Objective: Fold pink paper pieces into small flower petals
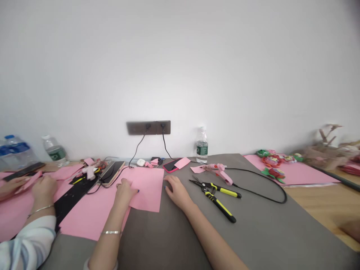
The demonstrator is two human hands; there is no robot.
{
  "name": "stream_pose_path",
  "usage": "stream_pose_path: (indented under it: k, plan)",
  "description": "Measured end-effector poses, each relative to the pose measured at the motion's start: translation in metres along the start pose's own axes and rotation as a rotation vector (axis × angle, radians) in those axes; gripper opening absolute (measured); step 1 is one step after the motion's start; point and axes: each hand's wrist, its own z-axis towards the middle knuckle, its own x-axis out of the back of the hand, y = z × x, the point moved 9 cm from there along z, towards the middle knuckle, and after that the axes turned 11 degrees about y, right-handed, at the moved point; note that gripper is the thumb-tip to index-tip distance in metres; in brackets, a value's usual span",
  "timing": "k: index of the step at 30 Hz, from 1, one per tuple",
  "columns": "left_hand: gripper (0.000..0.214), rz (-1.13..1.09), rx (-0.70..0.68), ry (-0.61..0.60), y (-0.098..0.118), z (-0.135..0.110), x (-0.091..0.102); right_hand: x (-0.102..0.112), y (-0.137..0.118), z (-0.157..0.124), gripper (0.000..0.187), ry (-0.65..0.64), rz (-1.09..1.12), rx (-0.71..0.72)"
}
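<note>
Well, the person's left hand is resting at about eleven o'clock on a sheet of pink paper, its fingers curled, though whether they are pinching the paper I cannot tell from here. The person's right hand is lying open and released at about one o'clock on a grey mat, its fingertips just beside the sheet's right edge. The sheet is lying across a second pink sheet, and its visible edges are running straight, with no cut or fold showing and nothing stuck on it so far. At about two o'clock, yellow-and-black handled snips are lying unheld, and just beyond them a pink hot glue gun is trailing its cord. Over at nine o'clock, a co-worker's hands are hovering over more pink paper. Farther off, a phone in a pink case and a water bottle are standing near the wall, below a socket panel, while red and green craft pieces are sitting at about two o'clock.
</note>
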Motion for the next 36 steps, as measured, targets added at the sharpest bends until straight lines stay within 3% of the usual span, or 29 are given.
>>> stream_pose_path:
  k: [5,10,14,17,21,25,29,36]
  plan:
    - [0.037,-0.482,0.010,-0.360,0.025,-0.032,-0.021,0.006,-0.005,-0.034,0.042,0.027,-0.004,-0.073]
    - [0.060,-0.867,0.006,-0.634,0.037,-0.085,-0.038,0.032,0.015,-0.040,0.057,0.072,0.097,-0.227]
    - [0.060,-0.929,-0.006,-0.820,0.046,-0.107,-0.060,0.036,0.017,-0.045,0.053,-0.125,0.321,-0.372]
    - [0.049,-0.972,-0.015,-0.815,0.061,-0.095,-0.072,0.039,0.019,-0.042,0.052,-0.149,0.348,-0.411]
    - [0.049,-1.066,0.035,-0.794,0.082,-0.066,-0.088,0.045,0.026,-0.019,0.055,-0.024,0.314,-0.334]
    - [0.050,-1.101,0.090,-0.955,0.097,-0.052,-0.100,0.051,0.038,0.010,0.058,0.116,0.308,-0.259]
    - [0.057,-1.086,0.160,-1.098,0.101,-0.044,-0.107,0.048,0.047,0.028,0.058,0.134,0.323,-0.241]
    - [0.054,-1.121,0.209,-0.952,0.105,-0.028,-0.117,0.046,0.052,0.033,0.056,0.091,0.284,-0.267]
